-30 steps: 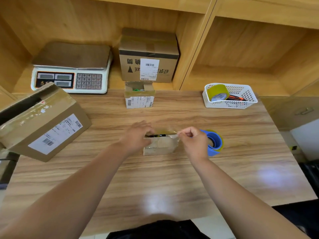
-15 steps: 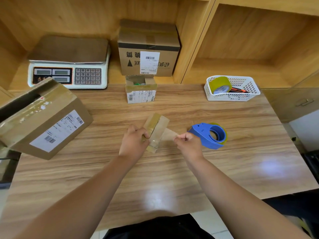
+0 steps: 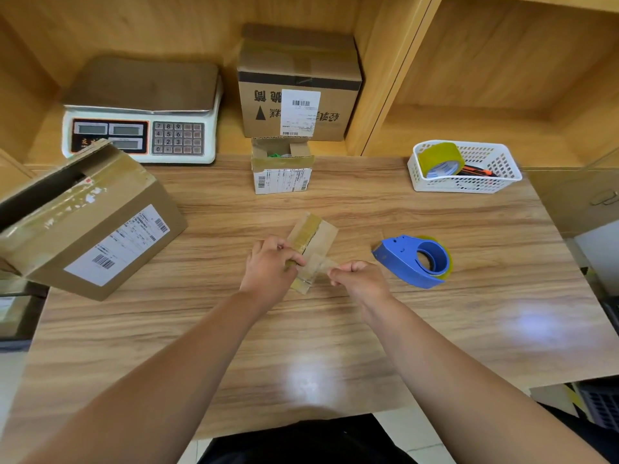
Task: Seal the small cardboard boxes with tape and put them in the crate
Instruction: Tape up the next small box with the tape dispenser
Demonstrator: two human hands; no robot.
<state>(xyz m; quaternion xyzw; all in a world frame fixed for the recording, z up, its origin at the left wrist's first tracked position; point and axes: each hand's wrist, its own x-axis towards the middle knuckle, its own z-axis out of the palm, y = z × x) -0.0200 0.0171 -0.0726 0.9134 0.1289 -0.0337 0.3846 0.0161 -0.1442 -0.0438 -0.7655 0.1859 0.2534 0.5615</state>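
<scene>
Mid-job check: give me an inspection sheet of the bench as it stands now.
Surface: wooden table, glare patches.
Job's things: small box tilted in left hand; tape strip runs from it to right hand; open small box at the back edge; blue dispenser lying on the table.
Clutter: large box, scale, basket holding tape roll.
Hands: left grips the box; right fingers pinch the strip.
Cables: nothing seen.
Surroundings: wooden shelves, labelled box in one.

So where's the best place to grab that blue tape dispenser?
Probably the round end of the blue tape dispenser, from above with the right hand, which is nearest. Its open ring faces up, so a grip through the hole and over the rim suits it. The tapered nose points left and may hold the blade, so avoid it.
</scene>
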